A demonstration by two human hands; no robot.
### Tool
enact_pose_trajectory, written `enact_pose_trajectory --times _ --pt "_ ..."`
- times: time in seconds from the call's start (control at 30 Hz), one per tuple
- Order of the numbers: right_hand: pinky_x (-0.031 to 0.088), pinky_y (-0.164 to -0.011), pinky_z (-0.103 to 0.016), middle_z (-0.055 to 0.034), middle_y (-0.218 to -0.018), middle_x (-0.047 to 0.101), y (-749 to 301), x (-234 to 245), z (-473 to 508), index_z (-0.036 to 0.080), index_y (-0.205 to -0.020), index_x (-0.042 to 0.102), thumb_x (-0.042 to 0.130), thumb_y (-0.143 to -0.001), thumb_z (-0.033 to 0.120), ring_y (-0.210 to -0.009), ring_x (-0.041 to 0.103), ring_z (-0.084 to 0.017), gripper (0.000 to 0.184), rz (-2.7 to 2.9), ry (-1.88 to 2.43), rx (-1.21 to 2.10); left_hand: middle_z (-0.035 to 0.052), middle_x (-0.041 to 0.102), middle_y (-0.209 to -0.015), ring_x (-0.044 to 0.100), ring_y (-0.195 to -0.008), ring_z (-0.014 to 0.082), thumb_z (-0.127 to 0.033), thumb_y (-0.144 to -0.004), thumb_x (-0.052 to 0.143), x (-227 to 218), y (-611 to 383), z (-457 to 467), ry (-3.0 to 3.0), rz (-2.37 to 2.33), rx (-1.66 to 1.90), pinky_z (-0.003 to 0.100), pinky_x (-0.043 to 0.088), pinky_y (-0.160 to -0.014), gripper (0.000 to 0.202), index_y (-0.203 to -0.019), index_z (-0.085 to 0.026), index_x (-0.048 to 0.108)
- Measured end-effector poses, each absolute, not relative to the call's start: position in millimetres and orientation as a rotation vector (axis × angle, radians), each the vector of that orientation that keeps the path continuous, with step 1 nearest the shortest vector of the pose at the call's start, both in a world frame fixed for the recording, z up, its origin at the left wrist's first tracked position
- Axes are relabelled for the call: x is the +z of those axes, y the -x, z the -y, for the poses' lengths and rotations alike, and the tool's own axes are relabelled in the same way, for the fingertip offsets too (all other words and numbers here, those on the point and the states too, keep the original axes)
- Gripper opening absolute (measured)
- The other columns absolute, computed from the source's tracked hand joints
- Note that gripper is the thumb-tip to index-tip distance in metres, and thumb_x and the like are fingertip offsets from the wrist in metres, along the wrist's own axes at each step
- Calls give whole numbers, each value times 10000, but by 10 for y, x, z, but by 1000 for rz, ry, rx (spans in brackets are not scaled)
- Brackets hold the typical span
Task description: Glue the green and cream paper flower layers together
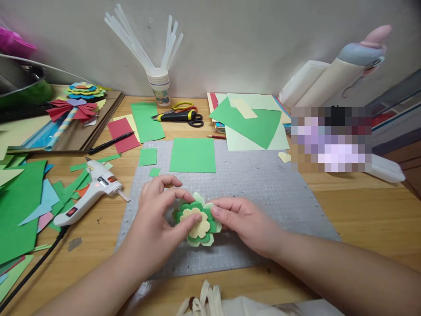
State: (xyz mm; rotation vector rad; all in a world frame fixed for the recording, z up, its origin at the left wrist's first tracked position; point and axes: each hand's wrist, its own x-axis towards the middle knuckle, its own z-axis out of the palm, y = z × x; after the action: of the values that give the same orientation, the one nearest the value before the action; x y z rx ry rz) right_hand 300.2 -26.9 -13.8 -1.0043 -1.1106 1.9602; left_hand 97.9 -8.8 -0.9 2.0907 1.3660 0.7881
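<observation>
A layered paper flower [201,224] is held between both hands over the grey cutting mat [263,188]. Its top layer is pale yellow, with green beneath and light green at the bottom. My left hand [164,215] grips the flower's left side, thumb pressed on the yellow layer and fingers at the back edge. My right hand [241,221] pinches the right-hand petals between thumb and fingers. Beyond the flower lie a large green paper square [192,155] and two smaller ones, the medium square [148,157] and the tiny square [154,172].
A white glue gun [88,193] with a black cord lies left of the mat, by paper scraps [49,197]. Behind are a black pen [112,142], a utility knife [177,116], scissors [196,121], stacked cups with straws [158,83] and a paper pile [256,142].
</observation>
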Motion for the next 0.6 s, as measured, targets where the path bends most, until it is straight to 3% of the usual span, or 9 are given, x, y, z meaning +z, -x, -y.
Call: enact_pose_trajectory --times 0.23,0.33,0.43,0.6 --pt "430 -666 -240 2 -723 551 -2986 -115 270 155 -878 690 633 -849 539 -666 471 -93 390 1061 981 2038 45 581 -1091 521 -1102 247 -336 -852 617 31 -990 62 -1935 -1302 730 424 375 -960 135 -771 -233 650" --pt "438 -678 -245 0 -739 556 -2987 -120 273 156 -893 689 635 -848 540 -681 482 -96 390 1054 980 2051 35 637 -966 560 -1009 233 -346 -858 610 48 -1005 58 -1895 -1269 713 406 392 -919 163 -751 -224 628" --pt "440 -678 -245 -2 -745 556 -2992 -118 275 152 -877 687 628 -851 546 -675 476 -94 399 1066 983 2046 20 642 -850 573 -926 220 -343 -862 603 54 -1007 60 -1878 -1259 710 395 397 -876 171 -739 -224 613" --pt "430 -661 -237 5 -725 544 -2992 -112 279 154 -846 674 643 -834 558 -657 459 -90 405 1060 983 2040 14 644 -844 574 -919 218 -358 -860 610 45 -998 62 -1880 -1266 717 392 387 -874 183 -732 -229 609"
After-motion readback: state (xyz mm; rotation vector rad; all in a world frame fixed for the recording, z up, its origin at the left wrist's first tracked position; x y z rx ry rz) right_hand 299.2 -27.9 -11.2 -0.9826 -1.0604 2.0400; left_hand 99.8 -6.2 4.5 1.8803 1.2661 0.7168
